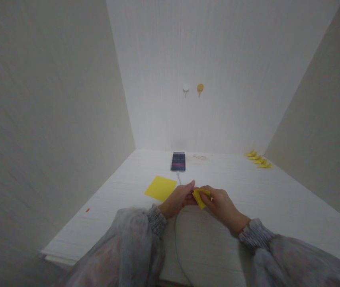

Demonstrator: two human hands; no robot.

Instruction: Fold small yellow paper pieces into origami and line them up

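A small folded piece of yellow paper (200, 198) is held above the table between my two hands. My right hand (222, 204) pinches it from the right, thumb in front and the other fingers partly hidden behind. On its left side, my left hand (179, 199) holds the paper's edge with its fingers, while the thumb points up. A flat yellow paper sheet (160, 188) lies on the table just left of my left hand. Several folded yellow paper pieces (258, 160) with pointed ends stand in a row at the table's back right.
A dark phone-like device (178, 161), blurred, stands at the back of the white table (119, 191). Its pale cable (176, 235) runs forward under my hands. Two hooks, one white (186, 88) and one orange (200, 87), are on the back wall. A small orange-red bit (88, 210) lies left.
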